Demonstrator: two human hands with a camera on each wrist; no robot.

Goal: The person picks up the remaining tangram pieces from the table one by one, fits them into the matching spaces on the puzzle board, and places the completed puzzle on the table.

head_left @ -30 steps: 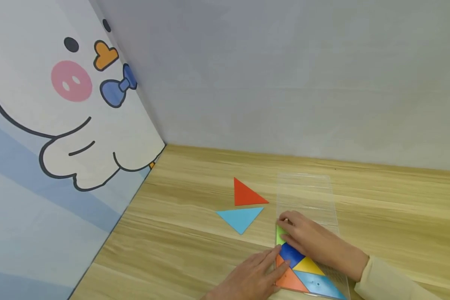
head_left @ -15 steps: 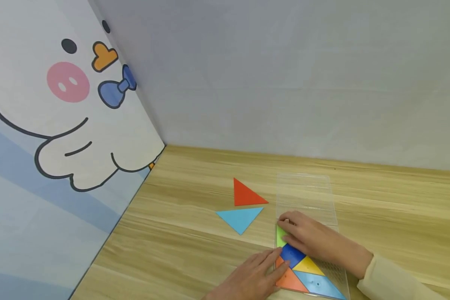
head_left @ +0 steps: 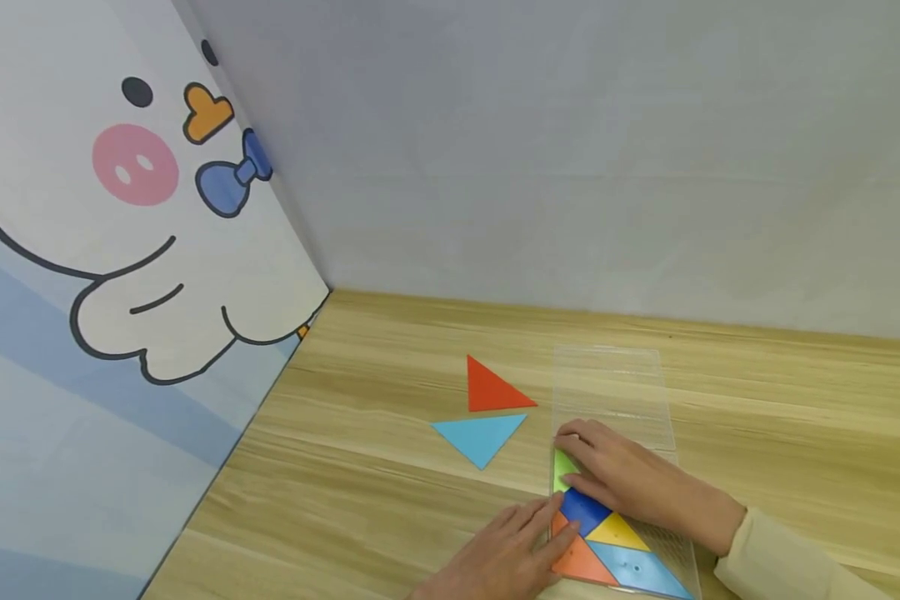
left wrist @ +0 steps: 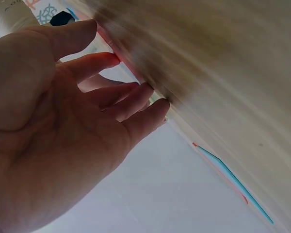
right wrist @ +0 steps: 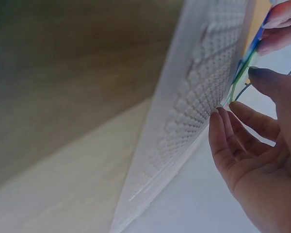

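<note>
A clear plastic tangram case (head_left: pixel 611 392) lies unfolded on the table, its near half holding flat coloured tangram pieces. My right hand (head_left: pixel 630 479) is at the green piece (head_left: pixel 562 471) in that half's upper left corner, pinching it between thumb and fingers; the hand partly hides it. Lower left, my left hand (head_left: pixel 506 550) rests extended fingertips on the blue piece (head_left: pixel 587 510) and the orange triangle (head_left: pixel 581 562). Beside these sit a yellow triangle (head_left: pixel 618 532) and a light blue piece (head_left: pixel 641 569). In the right wrist view the case's studded floor (right wrist: pixel 199 92) shows.
Left of the case, a red triangle (head_left: pixel 495 387) and a light blue triangle (head_left: pixel 482 437) lie loose on the wooden table (head_left: pixel 330 467). A grey wall (head_left: pixel 570 167) rises behind; a cartoon-printed panel (head_left: pixel 142 250) stands at the left.
Both hands stay almost in place. My right fingers shift very slightly at the green piece, and a little more of its green surface shows. The loose triangles have not moved.
</note>
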